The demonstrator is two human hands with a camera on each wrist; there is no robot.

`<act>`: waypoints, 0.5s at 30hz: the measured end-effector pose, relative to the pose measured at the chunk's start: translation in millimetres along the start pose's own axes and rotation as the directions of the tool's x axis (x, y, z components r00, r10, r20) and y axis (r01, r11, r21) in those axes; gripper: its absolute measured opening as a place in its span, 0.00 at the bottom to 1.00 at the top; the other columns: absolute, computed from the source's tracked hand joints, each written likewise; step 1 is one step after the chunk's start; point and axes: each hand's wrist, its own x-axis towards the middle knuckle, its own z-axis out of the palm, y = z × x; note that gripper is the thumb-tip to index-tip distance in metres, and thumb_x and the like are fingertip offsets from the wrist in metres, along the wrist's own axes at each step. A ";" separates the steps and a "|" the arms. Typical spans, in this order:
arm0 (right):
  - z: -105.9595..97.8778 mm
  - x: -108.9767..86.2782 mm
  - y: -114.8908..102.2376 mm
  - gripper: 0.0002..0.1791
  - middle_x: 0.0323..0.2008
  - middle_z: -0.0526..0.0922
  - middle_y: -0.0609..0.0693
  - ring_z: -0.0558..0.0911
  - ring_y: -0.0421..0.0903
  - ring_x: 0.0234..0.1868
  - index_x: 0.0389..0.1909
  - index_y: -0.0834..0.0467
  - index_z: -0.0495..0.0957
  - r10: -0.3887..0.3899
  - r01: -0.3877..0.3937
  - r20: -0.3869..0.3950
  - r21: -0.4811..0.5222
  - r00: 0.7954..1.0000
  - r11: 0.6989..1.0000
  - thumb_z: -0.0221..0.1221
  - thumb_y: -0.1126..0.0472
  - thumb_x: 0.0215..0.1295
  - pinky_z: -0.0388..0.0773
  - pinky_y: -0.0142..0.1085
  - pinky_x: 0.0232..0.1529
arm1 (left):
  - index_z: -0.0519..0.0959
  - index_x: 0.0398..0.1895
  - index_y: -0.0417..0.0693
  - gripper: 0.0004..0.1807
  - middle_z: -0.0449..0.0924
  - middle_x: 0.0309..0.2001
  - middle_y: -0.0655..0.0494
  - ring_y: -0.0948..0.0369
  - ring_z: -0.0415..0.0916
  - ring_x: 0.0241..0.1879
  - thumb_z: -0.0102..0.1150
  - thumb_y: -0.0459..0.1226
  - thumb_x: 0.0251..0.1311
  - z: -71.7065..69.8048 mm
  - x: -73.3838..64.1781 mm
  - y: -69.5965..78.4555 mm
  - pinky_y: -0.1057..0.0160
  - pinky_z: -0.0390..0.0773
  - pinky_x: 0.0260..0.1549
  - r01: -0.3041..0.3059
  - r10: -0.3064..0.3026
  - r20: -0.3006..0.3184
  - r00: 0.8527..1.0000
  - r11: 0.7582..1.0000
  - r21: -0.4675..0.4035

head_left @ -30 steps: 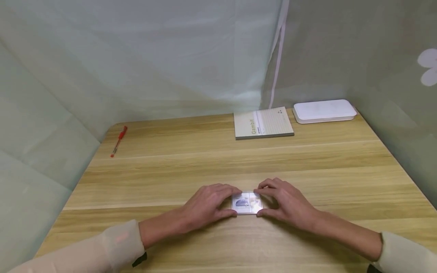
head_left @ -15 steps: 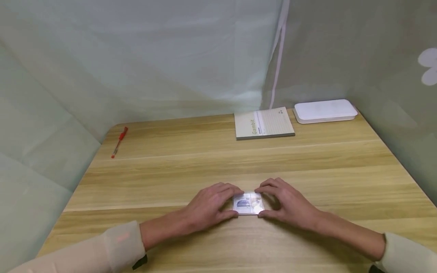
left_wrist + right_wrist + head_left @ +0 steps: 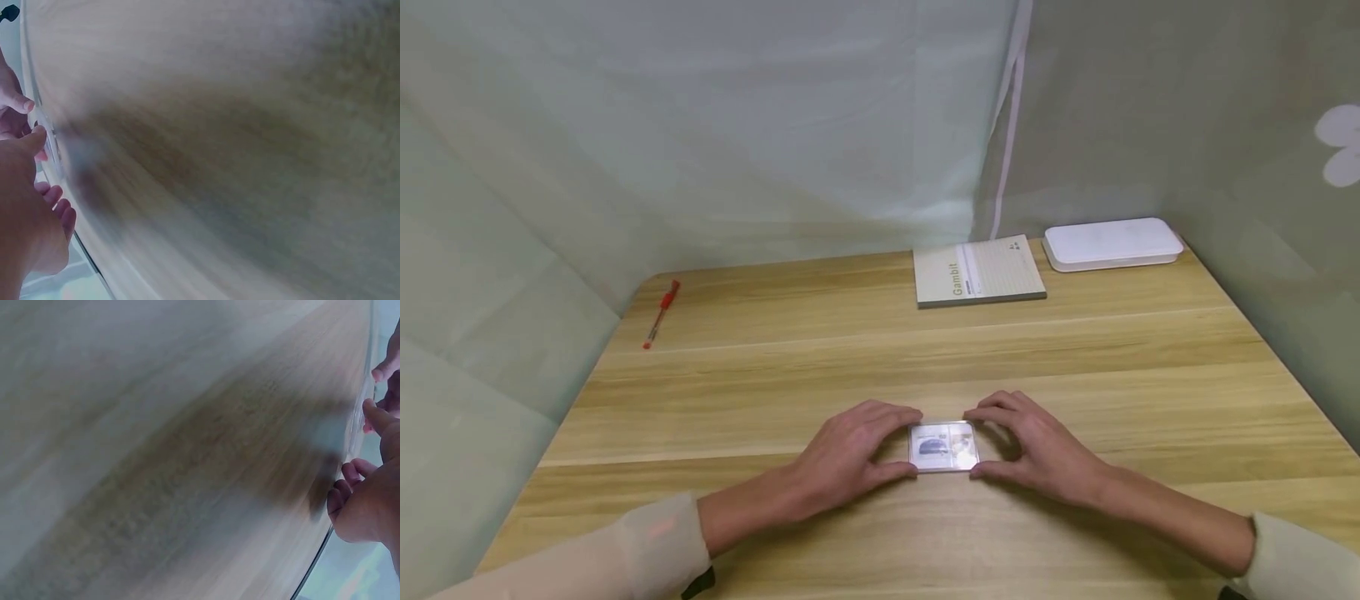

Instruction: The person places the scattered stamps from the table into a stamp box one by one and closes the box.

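Observation:
A small flat rectangular clear case (image 3: 933, 450) lies on the table (image 3: 790, 375) in front of me, showing a card with a dark blue domed picture and a bright glare at its right. My left hand (image 3: 850, 450) rests at its left end, fingertips just beyond the far corner and thumb at the near corner. At the opposite end my right hand (image 3: 1041, 450) spreads its thumb and fingers around the right corners, fingertips right at the edge. The left wrist view shows the left hand (image 3: 31, 200) at the frame's edge; the right wrist view shows the right hand (image 3: 369, 494) likewise.
A red pen (image 3: 662, 313) lies at the far left. Toward the back stand a notebook (image 3: 1000, 271) marked "Gambit" and a white lidded box (image 3: 1112, 244) at the right corner. Pale fabric curtains (image 3: 775, 125) hang behind and beside the table.
The left fingertips have drawn back left and off the case's far edge. The right fingers and thumb have eased slightly to the right. The case stays on the table in about the same place.

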 end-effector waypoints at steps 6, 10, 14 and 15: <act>0.5 0.1 1.4 0.32 0.56 0.82 0.44 0.79 0.46 0.59 0.60 0.55 0.85 -0.006 0.006 -0.005 -0.019 1.000 1.000 0.81 0.52 0.55 0.80 0.54 0.63 | 0.81 0.65 0.51 0.34 0.84 0.62 0.58 0.60 0.80 0.62 0.78 0.54 0.58 2.1 -1.5 -0.2 0.55 0.81 0.62 0.012 -0.013 -0.007 1.000 1.000 -0.003; 0.8 0.2 2.4 0.31 0.54 0.82 0.43 0.79 0.45 0.58 0.59 0.55 0.86 -0.018 0.018 -0.009 -0.032 1.000 0.999 0.82 0.52 0.54 0.80 0.53 0.62 | 0.82 0.64 0.52 0.33 0.85 0.61 0.58 0.60 0.80 0.61 0.78 0.54 0.58 3.4 -0.9 0.8 0.55 0.82 0.61 0.024 -0.024 0.000 1.000 1.000 0.000; 1.2 0.7 3.1 0.30 0.54 0.82 0.42 0.79 0.44 0.57 0.59 0.55 0.86 -0.023 0.023 -0.003 -0.044 1.000 0.999 0.82 0.52 0.55 0.80 0.52 0.62 | 0.82 0.63 0.52 0.32 0.85 0.61 0.58 0.60 0.80 0.61 0.78 0.54 0.58 4.0 0.0 1.7 0.55 0.82 0.60 0.030 -0.030 0.003 1.000 1.000 0.005; 1.2 0.8 3.2 0.30 0.54 0.82 0.42 0.78 0.44 0.57 0.59 0.55 0.86 -0.025 0.025 -0.003 -0.048 1.000 0.999 0.82 0.52 0.55 0.80 0.51 0.62 | 0.82 0.63 0.52 0.32 0.85 0.60 0.59 0.60 0.80 0.60 0.78 0.54 0.59 4.1 0.1 1.8 0.55 0.82 0.60 0.029 -0.029 0.004 1.000 1.000 0.005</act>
